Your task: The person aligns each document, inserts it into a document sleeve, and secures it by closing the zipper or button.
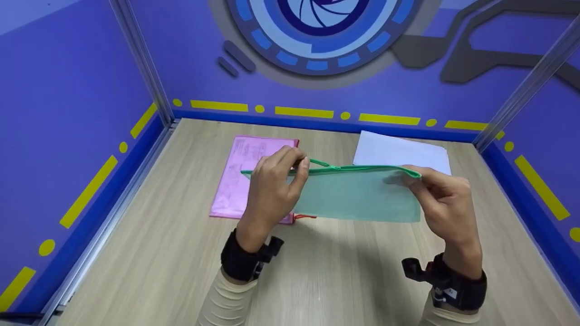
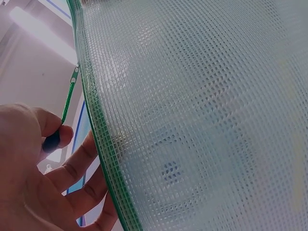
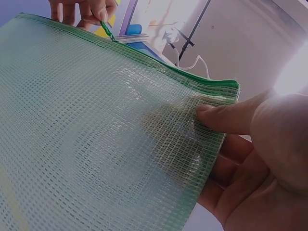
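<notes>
Table [image 1: 340, 285]: wood-grain top. Green mesh zip pouch [image 1: 358, 194] held up above it, zip edge uppermost. Pink pouch [image 1: 229, 194] flat on table, partly behind the green one in head view. White paper [image 1: 398, 151] at back right. Right hand [image 1: 448, 203] clamped on green pouch's right end, thumb in front. Left hand [image 1: 274, 185]: thumb and index pinched together on green pull cord [image 2: 69, 98], attached to zip slider [image 2: 74, 74].
</notes>
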Demonstrator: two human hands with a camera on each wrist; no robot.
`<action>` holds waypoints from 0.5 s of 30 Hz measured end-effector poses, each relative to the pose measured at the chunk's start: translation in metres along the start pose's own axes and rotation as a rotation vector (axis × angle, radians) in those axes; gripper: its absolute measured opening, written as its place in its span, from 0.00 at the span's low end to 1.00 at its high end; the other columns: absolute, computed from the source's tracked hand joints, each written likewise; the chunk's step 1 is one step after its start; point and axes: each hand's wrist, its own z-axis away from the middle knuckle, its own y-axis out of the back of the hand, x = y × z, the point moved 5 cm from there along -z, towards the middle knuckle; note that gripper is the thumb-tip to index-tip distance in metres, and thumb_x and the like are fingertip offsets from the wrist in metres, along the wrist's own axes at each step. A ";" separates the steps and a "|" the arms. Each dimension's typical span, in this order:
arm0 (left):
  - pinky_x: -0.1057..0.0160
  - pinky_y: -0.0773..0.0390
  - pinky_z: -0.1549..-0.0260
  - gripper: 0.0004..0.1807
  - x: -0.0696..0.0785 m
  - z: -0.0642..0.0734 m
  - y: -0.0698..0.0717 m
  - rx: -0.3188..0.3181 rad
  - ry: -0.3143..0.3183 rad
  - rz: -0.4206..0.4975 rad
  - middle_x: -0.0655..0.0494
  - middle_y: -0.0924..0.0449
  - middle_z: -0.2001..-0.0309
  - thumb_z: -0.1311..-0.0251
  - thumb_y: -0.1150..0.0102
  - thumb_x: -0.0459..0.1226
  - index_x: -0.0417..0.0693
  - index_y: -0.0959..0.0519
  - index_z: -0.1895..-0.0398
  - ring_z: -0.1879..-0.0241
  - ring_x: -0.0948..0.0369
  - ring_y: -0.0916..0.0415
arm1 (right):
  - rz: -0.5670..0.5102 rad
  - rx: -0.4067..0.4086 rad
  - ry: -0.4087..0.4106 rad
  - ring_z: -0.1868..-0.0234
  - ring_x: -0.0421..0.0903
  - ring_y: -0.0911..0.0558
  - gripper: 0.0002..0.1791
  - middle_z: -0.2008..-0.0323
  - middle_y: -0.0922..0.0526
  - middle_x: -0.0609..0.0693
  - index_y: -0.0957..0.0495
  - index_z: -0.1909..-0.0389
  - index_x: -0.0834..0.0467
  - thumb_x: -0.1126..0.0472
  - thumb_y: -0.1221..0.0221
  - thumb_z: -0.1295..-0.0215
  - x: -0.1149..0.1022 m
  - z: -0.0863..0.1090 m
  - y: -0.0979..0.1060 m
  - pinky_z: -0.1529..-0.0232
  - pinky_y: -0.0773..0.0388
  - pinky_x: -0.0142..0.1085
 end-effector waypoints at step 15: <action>0.57 0.25 0.60 0.11 -0.003 0.000 0.000 -0.023 0.012 0.006 0.59 0.19 0.62 0.19 0.47 0.43 0.50 0.17 0.57 0.60 0.60 0.19 | -0.007 0.016 0.009 0.64 0.41 0.09 0.17 0.61 0.10 0.62 0.15 0.50 0.75 0.87 0.42 0.36 0.000 -0.002 0.000 0.61 0.16 0.28</action>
